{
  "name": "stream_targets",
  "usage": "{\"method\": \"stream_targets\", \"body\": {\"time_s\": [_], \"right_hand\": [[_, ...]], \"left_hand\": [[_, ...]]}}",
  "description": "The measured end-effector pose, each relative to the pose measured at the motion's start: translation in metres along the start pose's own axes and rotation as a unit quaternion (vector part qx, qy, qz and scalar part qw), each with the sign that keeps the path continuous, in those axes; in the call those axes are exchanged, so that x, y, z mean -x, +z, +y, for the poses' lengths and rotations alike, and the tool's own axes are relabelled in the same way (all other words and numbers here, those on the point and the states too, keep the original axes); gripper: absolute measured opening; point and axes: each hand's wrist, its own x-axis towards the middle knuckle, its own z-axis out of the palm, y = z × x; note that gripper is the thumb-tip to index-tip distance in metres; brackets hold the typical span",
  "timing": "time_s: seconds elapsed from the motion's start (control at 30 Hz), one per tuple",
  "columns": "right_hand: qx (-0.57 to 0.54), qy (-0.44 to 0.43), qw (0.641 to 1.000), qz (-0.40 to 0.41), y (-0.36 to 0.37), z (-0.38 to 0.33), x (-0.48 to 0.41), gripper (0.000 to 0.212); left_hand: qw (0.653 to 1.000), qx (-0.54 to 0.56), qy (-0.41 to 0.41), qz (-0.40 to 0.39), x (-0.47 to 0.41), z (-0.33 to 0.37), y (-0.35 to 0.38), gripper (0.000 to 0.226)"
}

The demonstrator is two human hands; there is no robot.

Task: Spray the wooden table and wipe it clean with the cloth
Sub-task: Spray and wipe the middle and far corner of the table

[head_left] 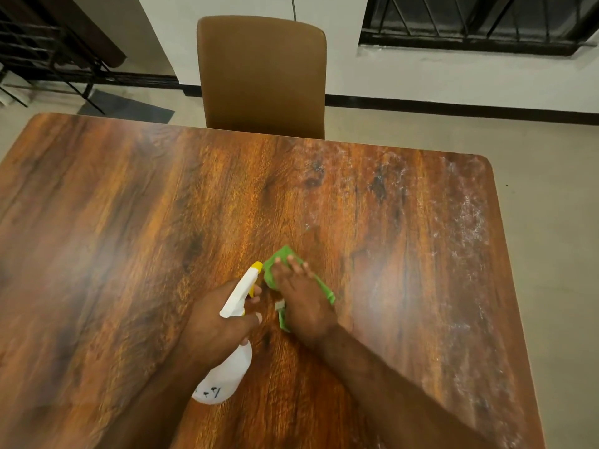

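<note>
**A home dining room**

A wood-grain dining surface (129, 238) with a tan padded chair (261, 76) pushed up at its far edge, pale floor tiles (534, 150), white walls with dark skirting (453, 108), and a barred window (470, 24) suggest a household.

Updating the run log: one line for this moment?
left hand: holds spray bottle | right hand: flat on green cloth | table: right side streaked
</note>
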Motion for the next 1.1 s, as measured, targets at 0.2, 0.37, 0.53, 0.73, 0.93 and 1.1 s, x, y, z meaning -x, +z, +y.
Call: {"method": "stream_targets", "body": {"time_s": [0.2, 0.37, 0.53, 0.73, 0.93, 1.1], "right_hand": [[-0.028, 0.185, 0.979, 0.079, -0.013, 0.028, 0.016, 0.081], [-0.025, 0.156, 0.985, 0.069, -0.010, 0.024, 0.025, 0.085], [-0.019, 0.062, 0.998, 0.013, -0.021, 0.039, 0.024, 0.086], [-0.017, 0.218, 0.971, 0.093, -0.037, 0.062, -0.033, 0.086], [-0.004, -0.007, 1.000, 0.022, -0.015, 0.044, -0.037, 0.082], [-0.022, 0.181, 0.979, 0.091, -0.022, 0.055, -0.065, 0.081]], "left_hand": [[1.000, 0.005, -0.008, -0.015, -0.020, 0.004, 0.002, 0.035], [0.999, -0.014, -0.030, -0.018, -0.033, 0.011, 0.008, 0.026], [1.000, -0.015, -0.018, -0.020, -0.046, 0.014, 0.008, 0.028], [1.000, -0.018, 0.004, -0.016, -0.061, 0.020, 0.005, 0.033], [0.999, -0.033, 0.014, -0.011, -0.075, 0.021, 0.000, 0.038], [0.999, -0.025, 0.002, -0.019, -0.080, 0.022, -0.006, 0.034]]}}
